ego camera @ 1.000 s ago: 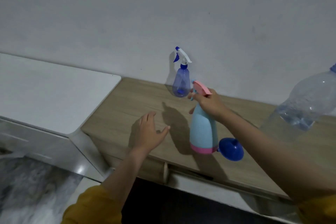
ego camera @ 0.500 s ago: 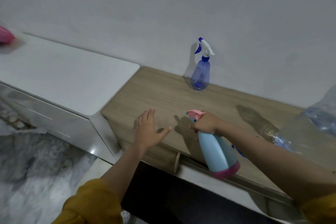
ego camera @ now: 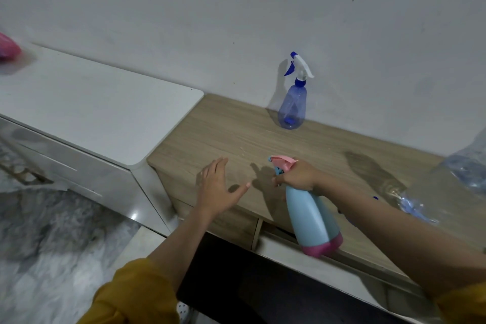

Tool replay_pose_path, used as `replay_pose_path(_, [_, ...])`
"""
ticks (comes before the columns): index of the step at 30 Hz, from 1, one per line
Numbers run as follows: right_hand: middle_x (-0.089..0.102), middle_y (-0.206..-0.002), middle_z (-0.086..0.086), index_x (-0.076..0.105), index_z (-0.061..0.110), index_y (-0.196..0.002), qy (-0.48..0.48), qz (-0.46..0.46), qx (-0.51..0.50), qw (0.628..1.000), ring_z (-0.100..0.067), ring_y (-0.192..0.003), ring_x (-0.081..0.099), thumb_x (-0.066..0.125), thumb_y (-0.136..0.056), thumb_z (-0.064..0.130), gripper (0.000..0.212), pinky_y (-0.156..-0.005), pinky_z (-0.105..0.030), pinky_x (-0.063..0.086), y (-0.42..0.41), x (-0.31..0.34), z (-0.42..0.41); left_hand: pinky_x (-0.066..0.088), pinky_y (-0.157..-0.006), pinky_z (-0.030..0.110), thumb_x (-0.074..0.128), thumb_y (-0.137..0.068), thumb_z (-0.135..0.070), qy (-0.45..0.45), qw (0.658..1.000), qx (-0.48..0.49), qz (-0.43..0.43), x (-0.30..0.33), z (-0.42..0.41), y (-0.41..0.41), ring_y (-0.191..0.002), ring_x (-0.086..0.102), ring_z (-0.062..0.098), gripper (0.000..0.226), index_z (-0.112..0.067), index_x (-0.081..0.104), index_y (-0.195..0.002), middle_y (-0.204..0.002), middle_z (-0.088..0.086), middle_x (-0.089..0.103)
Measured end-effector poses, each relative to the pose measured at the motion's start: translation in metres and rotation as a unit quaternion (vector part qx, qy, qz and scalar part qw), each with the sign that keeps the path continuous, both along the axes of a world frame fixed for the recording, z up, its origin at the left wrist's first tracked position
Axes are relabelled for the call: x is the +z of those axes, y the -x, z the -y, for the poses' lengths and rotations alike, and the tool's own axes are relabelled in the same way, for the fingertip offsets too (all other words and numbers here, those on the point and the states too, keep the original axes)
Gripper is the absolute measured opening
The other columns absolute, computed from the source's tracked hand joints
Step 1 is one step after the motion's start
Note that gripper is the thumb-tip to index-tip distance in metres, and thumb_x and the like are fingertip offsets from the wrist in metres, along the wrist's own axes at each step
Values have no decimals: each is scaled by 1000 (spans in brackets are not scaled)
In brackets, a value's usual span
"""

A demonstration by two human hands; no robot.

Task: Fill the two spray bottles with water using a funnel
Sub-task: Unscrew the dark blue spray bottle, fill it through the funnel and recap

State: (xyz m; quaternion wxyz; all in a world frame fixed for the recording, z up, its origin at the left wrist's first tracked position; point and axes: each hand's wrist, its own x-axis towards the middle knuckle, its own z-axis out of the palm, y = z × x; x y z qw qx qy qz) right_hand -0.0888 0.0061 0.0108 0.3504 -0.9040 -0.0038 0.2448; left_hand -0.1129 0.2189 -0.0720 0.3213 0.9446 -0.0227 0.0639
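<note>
A light blue spray bottle with a pink base and pink trigger head hangs tilted over the front edge of the wooden counter. My right hand grips it around the neck, just under the trigger. My left hand hovers flat over the counter to the left, fingers spread, holding nothing. A clear blue spray bottle with a white and blue trigger stands upright against the wall. A large clear water bottle lies blurred at the right edge. My right arm hides the blue funnel almost entirely.
A white cabinet top adjoins the counter on the left, with a pink object at its far left edge. A drawer front sits below the counter edge. Grey patterned floor lies at lower left.
My right hand has brought the light blue bottle down and toward me, tilting it over the counter's front edge. The view has swung left. My left hand has barely moved.
</note>
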Motion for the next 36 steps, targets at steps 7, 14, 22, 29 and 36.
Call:
replay_pose_path(7, [66,-86,-15,58,16,-74,26,-2,8,1000,-28,-78,66,65,-77,11,10,-77,-40,56,1,-3,-3,30,-109,47,50,-66,-75,32,999,15,10,0,0,3,-132,36,24,95,-14,37,-138,-141,6,42])
replay_pose_path(14, [70,-105,-13,63,17,-110,-97,17,-9,995,-28,-76,73,73,-79,22,33,-78,-40,60,-8,14,13,30,-101,23,69,-72,-54,147,988,-23,35,22,27,10,-129,38,15,79,-20,39,-136,-138,-1,43])
replay_pose_path(22, [65,-103,-21,57,9,-114,-141,172,-119,968,-8,-57,69,67,-88,27,33,-51,-10,48,-7,41,30,38,-107,41,70,-50,-75,279,952,-114,-51,28,85,22,-129,40,5,93,-43,35,-130,-139,-12,45])
replay_pose_path(29, [62,-101,-13,52,14,-112,-225,294,-182,911,-27,-63,70,75,-82,22,39,-50,-22,55,1,45,35,41,-89,11,84,-65,-30,329,925,-176,-69,38,115,22,-113,50,-4,66,-51,43,-112,-120,-23,51])
replay_pose_path(36, [66,-80,2,50,18,-113,-251,416,-256,836,-20,-66,70,85,-70,26,57,-60,-36,60,2,45,45,49,-88,24,86,-62,-16,394,905,-154,-48,47,139,13,-106,54,-2,73,-42,46,-118,-119,-17,55])
